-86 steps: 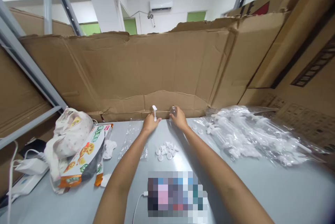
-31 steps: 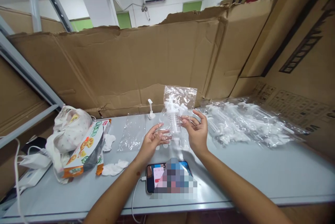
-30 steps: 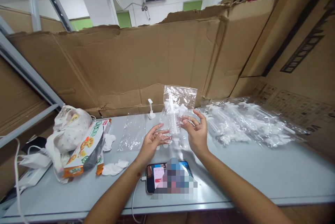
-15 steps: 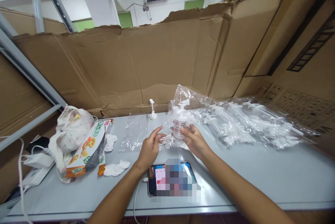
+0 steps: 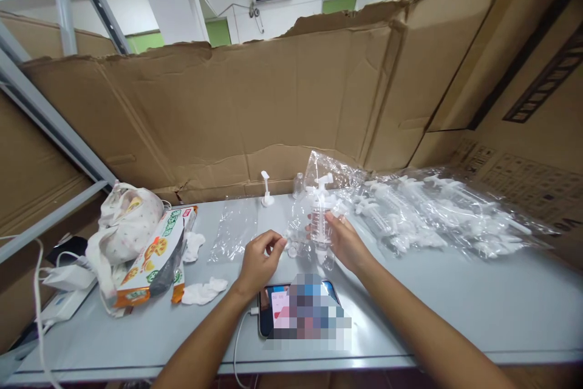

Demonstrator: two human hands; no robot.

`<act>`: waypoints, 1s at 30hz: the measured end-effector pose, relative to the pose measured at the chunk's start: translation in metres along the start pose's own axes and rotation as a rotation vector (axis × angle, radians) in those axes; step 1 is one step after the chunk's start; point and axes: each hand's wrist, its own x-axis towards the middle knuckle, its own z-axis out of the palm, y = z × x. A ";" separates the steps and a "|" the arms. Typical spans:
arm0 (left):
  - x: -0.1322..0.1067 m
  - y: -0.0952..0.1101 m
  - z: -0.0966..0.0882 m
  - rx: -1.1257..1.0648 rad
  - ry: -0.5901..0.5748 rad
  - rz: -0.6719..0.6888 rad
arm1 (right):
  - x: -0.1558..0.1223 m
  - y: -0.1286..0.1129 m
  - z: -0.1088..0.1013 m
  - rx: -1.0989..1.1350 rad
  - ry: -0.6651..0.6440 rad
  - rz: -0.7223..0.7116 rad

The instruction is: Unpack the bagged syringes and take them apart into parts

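My right hand (image 5: 345, 242) is wrapped round a clear, ribbed plastic syringe barrel (image 5: 321, 222) held upright, with a white handle on top and a pale tip below. A clear plastic bag (image 5: 319, 164) rises behind the barrel; whether it encloses it I cannot tell. Left of the barrel, my left hand (image 5: 262, 258) has thumb and forefinger pinched together beside the crinkled film; what they grip, if anything, is too small to make out. Small round pieces (image 5: 292, 249) lie between the hands. A white plunger (image 5: 266, 190) stands on its disc at the back.
Several bagged white-and-clear syringes (image 5: 423, 213) lie on the right. A flat clear bag (image 5: 234, 228) rests left of centre. A phone (image 5: 280, 310) on a cable lies in front, with a food box (image 5: 155, 255), cloth bag (image 5: 130, 225) and crumpled tissue (image 5: 204, 292) leftward. Cardboard (image 5: 273, 104) walls the back.
The syringe barrel has come slightly right and nearer, and its lower tip now shows. My left hand has drawn down a little, its fingers going from spread to pinched.
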 end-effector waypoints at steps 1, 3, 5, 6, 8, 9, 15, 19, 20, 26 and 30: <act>0.000 0.000 -0.001 -0.008 -0.007 0.006 | 0.000 0.000 0.000 -0.010 0.012 0.012; 0.000 0.001 -0.003 -0.081 0.003 -0.008 | -0.001 -0.001 -0.001 -0.039 -0.002 0.050; 0.001 0.000 -0.004 -0.184 0.065 -0.039 | -0.002 -0.003 -0.003 -0.097 -0.095 0.116; 0.001 0.000 -0.004 -0.226 0.112 -0.050 | -0.003 -0.003 -0.004 -0.137 -0.167 0.154; 0.003 -0.002 -0.007 -0.254 0.218 -0.047 | -0.005 -0.004 -0.006 -0.228 -0.335 0.218; 0.005 -0.004 -0.009 -0.222 0.263 -0.027 | -0.006 -0.004 -0.006 -0.270 -0.418 0.239; 0.017 -0.015 -0.030 0.338 0.300 0.283 | -0.007 -0.007 -0.011 -0.404 -0.615 0.287; 0.020 -0.018 -0.039 0.516 0.192 0.374 | -0.003 -0.013 -0.019 -0.469 -0.639 0.312; 0.020 -0.019 -0.040 0.556 0.167 0.386 | -0.002 -0.016 -0.022 -0.488 -0.652 0.323; 0.023 -0.022 -0.042 0.667 0.294 0.196 | 0.002 -0.030 -0.037 -0.546 -0.624 0.351; 0.024 -0.024 -0.042 0.566 0.253 -0.030 | 0.004 -0.031 -0.043 -0.559 -0.551 0.310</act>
